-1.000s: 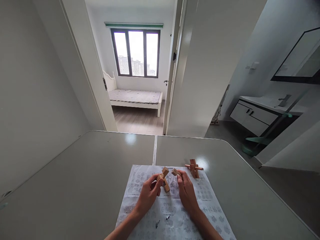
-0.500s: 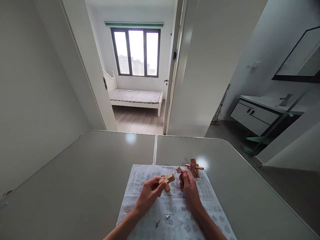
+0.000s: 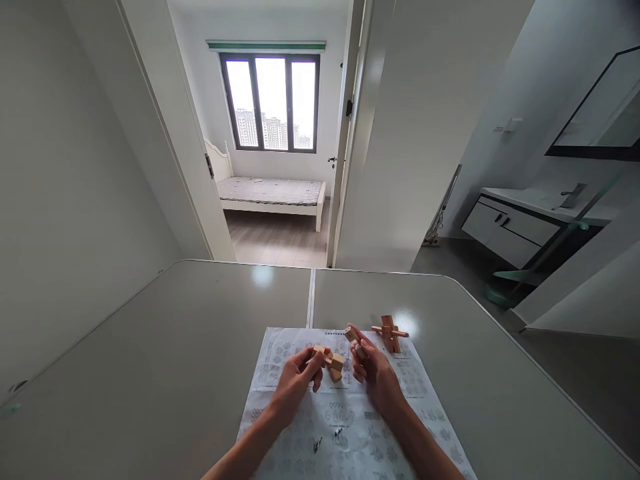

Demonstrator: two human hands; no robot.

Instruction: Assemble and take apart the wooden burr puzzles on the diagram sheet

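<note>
My left hand (image 3: pixel 299 373) is closed on light wooden puzzle pieces (image 3: pixel 336 362), which stick out to the right of its fingertips; how they join is too small to tell. Between the thumb and fingers of my right hand (image 3: pixel 374 365) is a short notched wooden puzzle piece (image 3: pixel 351 334), its end pointing up and left. The two hands are apart, with a gap between the pieces. Beneath both lies a printed instruction sheet (image 3: pixel 280 393) with rows of small diagrams. A darker, reddish wooden cross-shaped puzzle (image 3: pixel 389 333) stands at the sheet's far right corner, beyond my right hand.
The grey table (image 3: pixel 165 373) has a pale seam (image 3: pixel 311 300) running away from me. Past its far edge are a white door (image 3: pixel 400 147) and an open doorway to a bed (image 3: pixel 275 191) under a window. A washbasin cabinet (image 3: pixel 510 223) is at the right.
My left hand has turned the held pieces, so they point more downward. My right hand has rotated its piece and shifted it slightly left and up. The cross-shaped puzzle stays put.
</note>
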